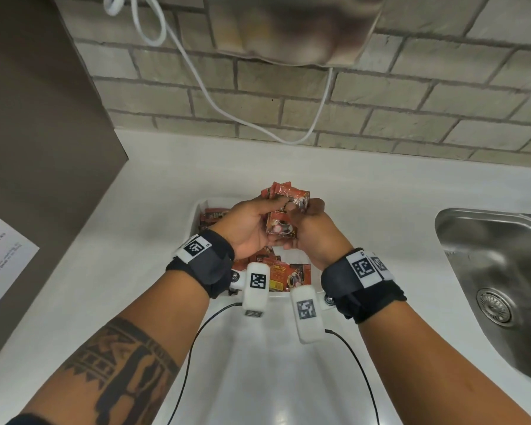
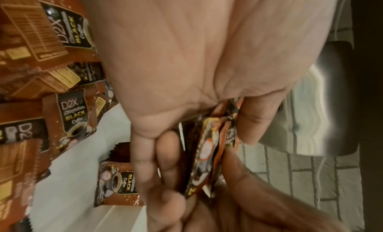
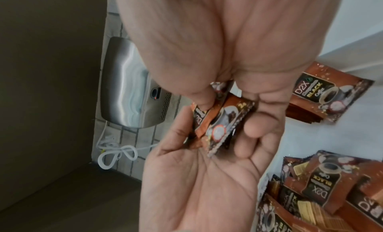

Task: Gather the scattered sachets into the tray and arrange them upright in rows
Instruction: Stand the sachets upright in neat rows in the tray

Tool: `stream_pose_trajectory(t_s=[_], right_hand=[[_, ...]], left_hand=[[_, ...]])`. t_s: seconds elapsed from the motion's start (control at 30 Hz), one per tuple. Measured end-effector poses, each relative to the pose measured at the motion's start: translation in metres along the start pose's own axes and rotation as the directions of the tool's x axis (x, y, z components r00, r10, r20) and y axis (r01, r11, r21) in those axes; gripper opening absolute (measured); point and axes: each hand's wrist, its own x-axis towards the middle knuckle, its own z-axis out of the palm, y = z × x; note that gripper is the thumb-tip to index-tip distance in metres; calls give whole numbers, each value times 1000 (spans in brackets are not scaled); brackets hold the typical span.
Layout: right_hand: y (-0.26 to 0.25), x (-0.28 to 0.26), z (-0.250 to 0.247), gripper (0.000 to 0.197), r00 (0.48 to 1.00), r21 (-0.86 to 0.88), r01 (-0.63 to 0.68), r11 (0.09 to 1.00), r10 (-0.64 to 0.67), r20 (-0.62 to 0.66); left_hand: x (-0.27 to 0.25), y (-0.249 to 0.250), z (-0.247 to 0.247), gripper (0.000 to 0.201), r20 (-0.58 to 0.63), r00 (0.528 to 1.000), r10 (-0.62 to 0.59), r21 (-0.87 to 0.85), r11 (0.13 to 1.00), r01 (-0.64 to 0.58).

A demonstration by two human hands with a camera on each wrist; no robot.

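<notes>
Both hands, your left hand (image 1: 248, 223) and right hand (image 1: 310, 233), pinch one bundle of sachets (image 1: 284, 211) held roughly upright directly above the tray (image 1: 196, 210), equally near.

The sachets (image 1: 284, 223) are glossy, crinkled foil. The sink (image 1: 491, 265) is brushed metal, and the counter (image 1: 365, 191) a smooth white gloss below rough, matt brick (image 1: 380, 96).
</notes>
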Motion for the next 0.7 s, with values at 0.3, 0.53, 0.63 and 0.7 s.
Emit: stream_pose_trajectory(t_s=[0.3, 0.53, 0.63, 0.7], right_hand=[[-7, 2, 9, 32, 986, -367, 80, 927, -127, -106], [-19, 2, -4, 24, 953, -593, 264, 761, -300, 40], [-19, 1, -4, 22, 983, -617, 173, 767, -173, 61], [-19, -4, -2, 21, 988, -572, 135, 809, -71, 134]], left_hand=[[-13, 10, -22, 33, 13, 995, 97, 162, 982, -98], [-20, 25, -43, 29, 15, 994, 106, 362, 926, -105], [-23, 29, -52, 33, 9, 990, 142, 390, 911, -134], [-23, 30, -56, 37, 4, 988, 155, 392, 909, -144]])
